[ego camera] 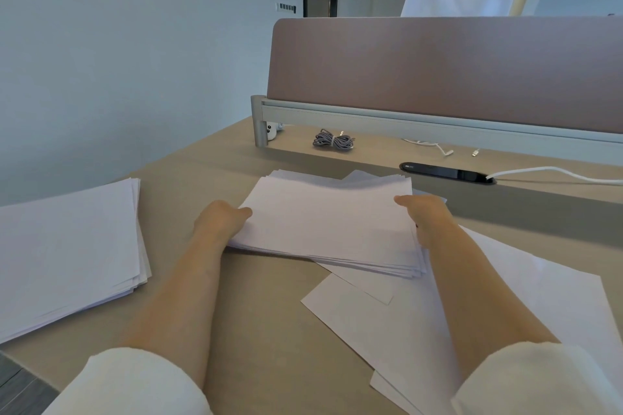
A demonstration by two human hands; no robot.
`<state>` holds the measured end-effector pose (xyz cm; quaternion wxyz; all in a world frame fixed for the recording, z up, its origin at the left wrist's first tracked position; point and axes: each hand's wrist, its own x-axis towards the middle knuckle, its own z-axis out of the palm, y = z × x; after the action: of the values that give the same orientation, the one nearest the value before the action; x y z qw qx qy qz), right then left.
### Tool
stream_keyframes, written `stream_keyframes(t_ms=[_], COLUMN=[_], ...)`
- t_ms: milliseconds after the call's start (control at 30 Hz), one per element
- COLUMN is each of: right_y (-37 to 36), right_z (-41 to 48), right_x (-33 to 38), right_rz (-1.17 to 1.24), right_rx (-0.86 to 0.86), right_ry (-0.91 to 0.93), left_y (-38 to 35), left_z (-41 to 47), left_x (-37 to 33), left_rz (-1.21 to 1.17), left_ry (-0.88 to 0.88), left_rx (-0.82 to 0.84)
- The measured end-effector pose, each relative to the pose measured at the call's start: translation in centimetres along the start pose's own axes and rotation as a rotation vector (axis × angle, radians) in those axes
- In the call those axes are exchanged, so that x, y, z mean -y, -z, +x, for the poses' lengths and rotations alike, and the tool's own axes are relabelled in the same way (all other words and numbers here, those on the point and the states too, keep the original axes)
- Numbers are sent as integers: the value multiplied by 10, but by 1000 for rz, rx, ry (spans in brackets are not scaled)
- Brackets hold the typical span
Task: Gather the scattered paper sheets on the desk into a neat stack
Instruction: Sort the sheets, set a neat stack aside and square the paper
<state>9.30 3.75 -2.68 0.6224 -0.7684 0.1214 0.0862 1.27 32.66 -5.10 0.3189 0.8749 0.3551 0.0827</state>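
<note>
Status: paper bundle (330, 222) at frame centre, held from both short sides. Left grip (222, 219) is at the bundle's 9 o'clock edge, right grip (424, 216) at its 3 o'clock edge. Each has its thumb laid over the top sheet, pinching the edge. Fingers underneath are hidden, so the pinch is my read, not confirmed.

The symmetric hold makes sense: squeezing inward from opposite sides squares the edges, which are fanned at the near right corner. The bundle's near edge overlaps loose sheets (387, 323) that spread toward 5 o'clock on the tabletop (236, 296). Can't tell whether the bundle is lifted or resting on them.

Second stack (67, 246) sits well apart at 9 o'clock, roughly squared, edges slightly stepped. Could be the target pile or a batch yet to merge, unclear which.

Judgement: mid-task. Loose sheets at 5 o'clock not collected, two piles not merged. Risk: thin sheets slip out under a side squeeze if the bundle bows.

At 12 o'clock, beyond the paper: coiled cable (333, 140), socket strip (445, 173), divider panel (438, 67). All outside the work zone, no interference.
</note>
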Motion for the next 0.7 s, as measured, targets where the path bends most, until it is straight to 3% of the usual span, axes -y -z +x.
stream_keyframes(t_ms=[233, 333, 467, 633, 700], right_y=[4, 7, 6, 13, 13], right_z=[5, 3, 3, 7, 7], right_x=[-4, -6, -9, -6, -8], right_rz=[-95, -30, -165, 179, 212], right_rx=[-31, 59, 162, 107, 74], right_ry=[47, -36, -46, 75, 72], left_y=[2, 1, 3, 2, 2], left_z=[-3, -6, -3, -5, -9], left_x=[-1, -3, -1, 0, -1], left_rz=[30, 19, -39, -99, -61], left_ry=[-23, -34, -59, -72, -86], left_rx=[43, 27, 0, -22, -37])
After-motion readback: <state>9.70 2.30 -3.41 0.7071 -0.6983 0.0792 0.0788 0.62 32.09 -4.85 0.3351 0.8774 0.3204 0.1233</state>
